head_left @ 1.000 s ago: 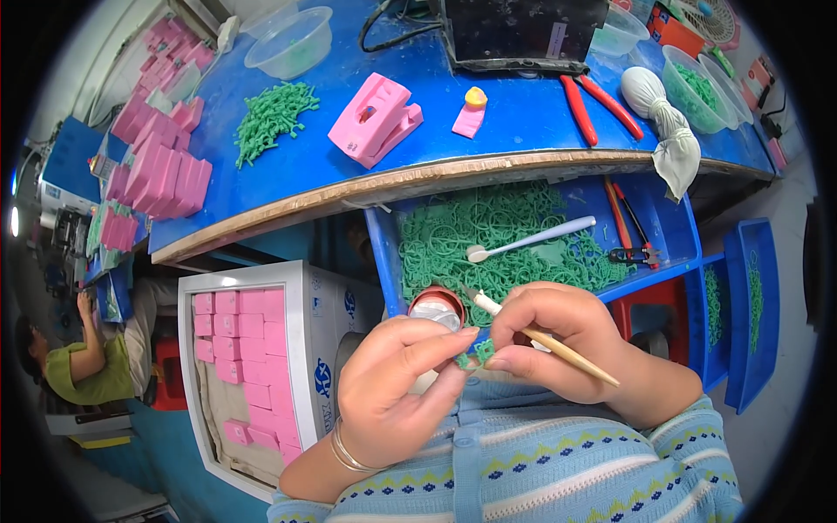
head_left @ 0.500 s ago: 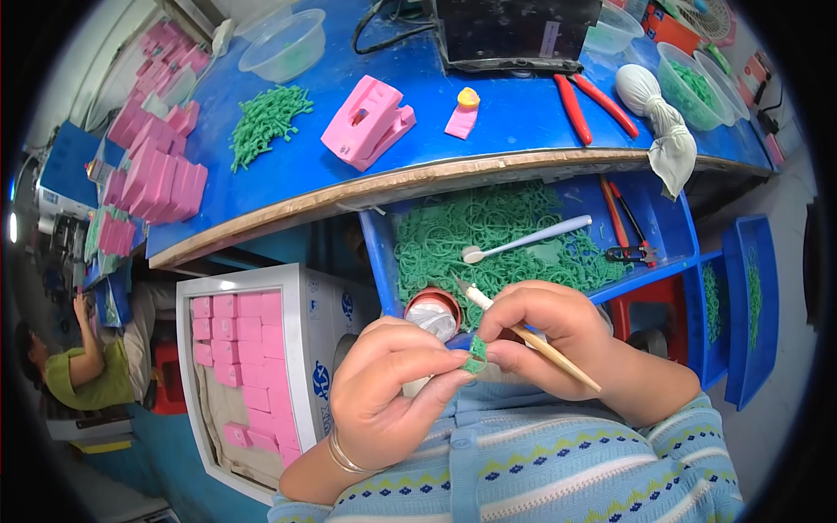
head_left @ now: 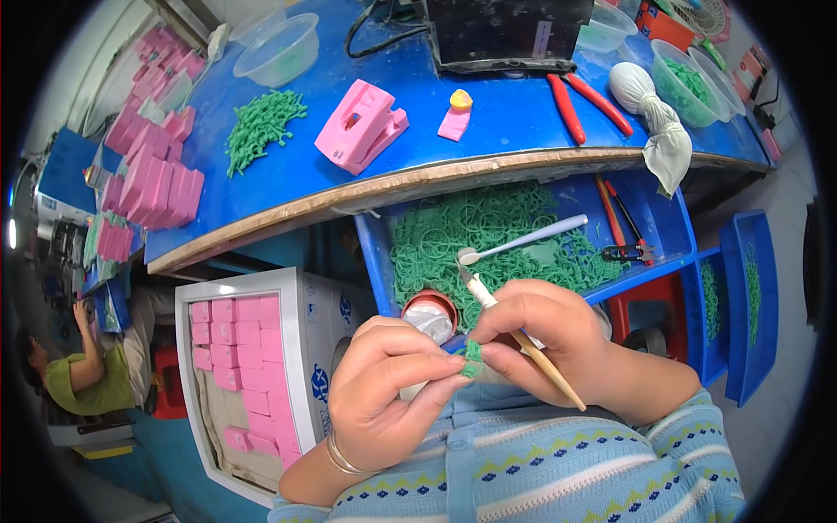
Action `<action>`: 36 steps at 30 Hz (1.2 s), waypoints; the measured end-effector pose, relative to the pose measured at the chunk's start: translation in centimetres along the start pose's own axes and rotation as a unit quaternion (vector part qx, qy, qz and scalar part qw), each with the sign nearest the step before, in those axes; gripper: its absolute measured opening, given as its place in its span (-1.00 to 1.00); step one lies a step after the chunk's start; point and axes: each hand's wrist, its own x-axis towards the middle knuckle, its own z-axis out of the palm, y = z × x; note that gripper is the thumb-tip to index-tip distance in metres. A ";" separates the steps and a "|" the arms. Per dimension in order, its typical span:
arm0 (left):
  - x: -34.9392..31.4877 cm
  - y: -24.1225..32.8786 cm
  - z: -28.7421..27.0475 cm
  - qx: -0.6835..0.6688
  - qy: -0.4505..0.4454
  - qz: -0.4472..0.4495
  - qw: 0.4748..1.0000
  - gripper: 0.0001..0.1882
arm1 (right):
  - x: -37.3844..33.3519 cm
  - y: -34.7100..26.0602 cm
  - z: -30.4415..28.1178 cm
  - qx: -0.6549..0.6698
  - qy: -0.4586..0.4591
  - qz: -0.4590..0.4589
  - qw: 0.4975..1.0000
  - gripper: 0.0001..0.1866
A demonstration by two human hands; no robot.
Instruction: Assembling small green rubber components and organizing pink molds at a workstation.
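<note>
My left hand [head_left: 384, 370] pinches a small green ring-like piece [head_left: 472, 359] between thumb and fingertips. On the piece's other side, the thumb and index finger of my right hand [head_left: 558, 336] press against it. That same hand also holds a slim knife [head_left: 479, 292] with a wooden handle and white wrapping, its metal tip pointing up and away. Just beyond my hands, a blue drawer [head_left: 670, 209] holds a mass of green ring-like pieces [head_left: 471, 209]. A pale-handled toothbrush [head_left: 536, 233] lies over them. Near my left fingers stands a reddish cup [head_left: 452, 305] with white material inside.
On the blue table [head_left: 366, 205] are a pink mould [head_left: 357, 126], a green pile [head_left: 261, 126], red-handled pliers [head_left: 571, 113] and a tied white cloth bag [head_left: 645, 100]. Pink blocks fill a white-framed box [head_left: 288, 383] at left. Another person [head_left: 87, 366] sits far left.
The knife has tilted slightly in my right hand, its handle end shifting left and down. The green piece has turned a little between my fingers. The whole view has shifted slightly.
</note>
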 end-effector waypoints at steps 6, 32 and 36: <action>0.1 0.0 0.0 0.004 -0.002 0.001 1.000 -0.74 | 0.2 -0.1 0.1 -0.052 0.013 -0.036 0.998 -0.75; -0.1 -0.1 0.0 0.019 -0.007 -0.002 1.000 -0.73 | -0.1 0.6 0.7 -0.124 0.061 -0.089 0.986 -0.73; 0.0 -0.1 0.0 0.018 -0.009 -0.002 1.000 -0.73 | -0.2 0.8 0.7 -0.130 0.061 -0.088 0.986 -0.74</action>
